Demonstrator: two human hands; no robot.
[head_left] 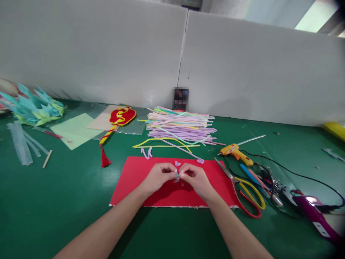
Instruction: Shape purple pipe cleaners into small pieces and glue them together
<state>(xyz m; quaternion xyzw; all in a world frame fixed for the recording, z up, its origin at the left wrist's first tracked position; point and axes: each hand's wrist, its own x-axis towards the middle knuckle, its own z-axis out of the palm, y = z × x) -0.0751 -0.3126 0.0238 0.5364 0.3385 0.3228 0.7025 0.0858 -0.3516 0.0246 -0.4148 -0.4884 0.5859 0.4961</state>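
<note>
Over a red board (129, 183), my left hand (159, 177) and my right hand (197, 179) meet, thumbs and forefingers pinched together. Something small and pale is between the fingertips, too small and too covered to name. Just behind them lies a short curled lilac pipe cleaner piece (178, 163). Bent lilac pipe cleaners (147, 154) rest at the board's far left edge. A long lilac pipe cleaner with a coiled end (200, 161) reaches the far right edge.
A bundle of pastel pipe cleaners (180, 126) lies behind the board. To the right are scissors (237, 183), a corded yellow glue gun (237, 153) and a purple tool (315, 216). Leftward are a red and yellow fan-shaped ornament (122, 117), green paper (74, 129) and teal leafy craft (37, 108).
</note>
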